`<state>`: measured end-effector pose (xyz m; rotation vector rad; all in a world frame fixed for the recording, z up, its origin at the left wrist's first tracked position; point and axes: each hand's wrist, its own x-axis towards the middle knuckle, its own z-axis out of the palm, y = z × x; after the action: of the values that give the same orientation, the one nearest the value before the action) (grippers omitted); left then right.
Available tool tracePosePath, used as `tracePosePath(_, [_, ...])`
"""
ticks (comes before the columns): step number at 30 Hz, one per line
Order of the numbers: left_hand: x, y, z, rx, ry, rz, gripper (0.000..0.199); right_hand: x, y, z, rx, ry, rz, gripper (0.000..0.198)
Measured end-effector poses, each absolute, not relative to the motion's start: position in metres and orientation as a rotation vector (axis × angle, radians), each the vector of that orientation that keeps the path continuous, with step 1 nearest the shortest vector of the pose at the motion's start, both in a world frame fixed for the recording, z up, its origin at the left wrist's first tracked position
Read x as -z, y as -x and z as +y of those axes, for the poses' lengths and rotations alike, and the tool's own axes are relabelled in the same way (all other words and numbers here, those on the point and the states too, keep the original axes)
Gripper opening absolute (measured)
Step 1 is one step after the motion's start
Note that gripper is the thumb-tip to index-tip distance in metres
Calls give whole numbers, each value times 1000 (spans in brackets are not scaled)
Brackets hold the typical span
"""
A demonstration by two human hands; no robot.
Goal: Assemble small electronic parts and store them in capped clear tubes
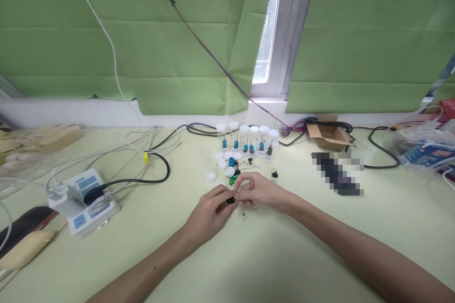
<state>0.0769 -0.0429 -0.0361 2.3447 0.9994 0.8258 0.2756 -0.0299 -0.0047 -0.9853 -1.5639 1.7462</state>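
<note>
My left hand (208, 210) is closed, pinching a small black round part (231, 200) between thumb and fingertips. Right beside it, my right hand (261, 191) is also closed, its thumb and forefinger meeting at the black part; whatever it pinches is too small to make out. Below its fingers shows a small thin metallic piece (243, 214). Just beyond the hands lie a green part (233, 180), a white cap (230, 172) and a loose blue part (232, 162) among thin wire-like pieces. A black disc-like part (275, 174) rests to the right.
Clear tubes with white caps (244, 129), several holding blue parts, stand in a row behind. A power strip (83, 201) with cables lies left. An open cardboard box (329, 137) and a bag of packages (426, 154) sit right, near a blurred-out dark object (337, 175).
</note>
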Motion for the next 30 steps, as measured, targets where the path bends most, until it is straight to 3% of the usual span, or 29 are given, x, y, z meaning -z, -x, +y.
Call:
tracePosePath(6, [37,-76,-41,-912,-2109,1120,20,1,-281,-23,-1540,1053,-1582,14])
tracePosePath(12, [40,-74,-35,-1041,-1895,1209,23,10,-285,-19,-801,1228,-1954,8])
tracePosePath(15, [41,-74,-35,-1059,-1871,1222,22,14,-283,-24,-589,1222,-2122,11])
tracePosePath(30, [44,-74,-37,-962,-1946,1232,25,26,-267,-39,-283,1437,-2523,17])
